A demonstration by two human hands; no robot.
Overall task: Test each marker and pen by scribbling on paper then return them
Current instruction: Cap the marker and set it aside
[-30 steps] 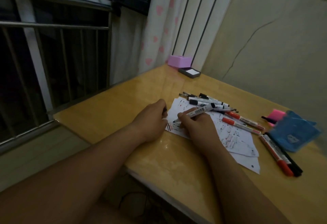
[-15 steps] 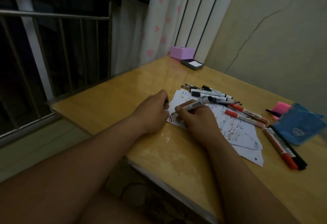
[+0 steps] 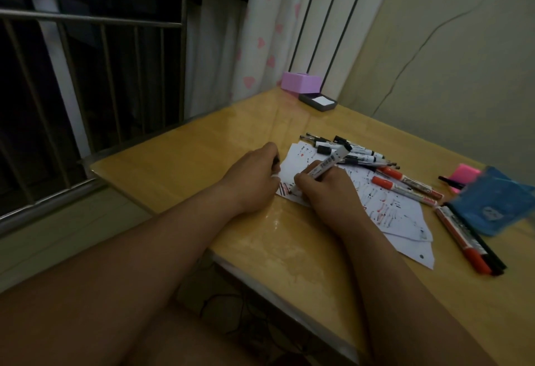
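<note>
My right hand (image 3: 324, 189) grips a white marker (image 3: 330, 163), its tip down on the scribbled white paper (image 3: 385, 209) at the sheet's near-left corner. My left hand (image 3: 252, 180) rests curled on the table at the paper's left edge, and a small dark thing that looks like the marker's cap (image 3: 276, 160) shows between its fingers. Several black-capped markers (image 3: 356, 151) lie in a pile behind the paper. Two red-capped markers (image 3: 405, 184) lie across its right side. A red and a black marker (image 3: 469, 241) lie side by side further right.
A blue pouch (image 3: 498, 206) and a pink block (image 3: 463, 176) sit at the right of the wooden table (image 3: 202, 157). A pink box (image 3: 301, 82) and a dark tray (image 3: 318, 101) stand at the far corner. A metal railing runs along the left.
The marker in my right hand has tilted more upright while its tip stays on the paper's corner. The view has shifted a little; my left hand stays put.
</note>
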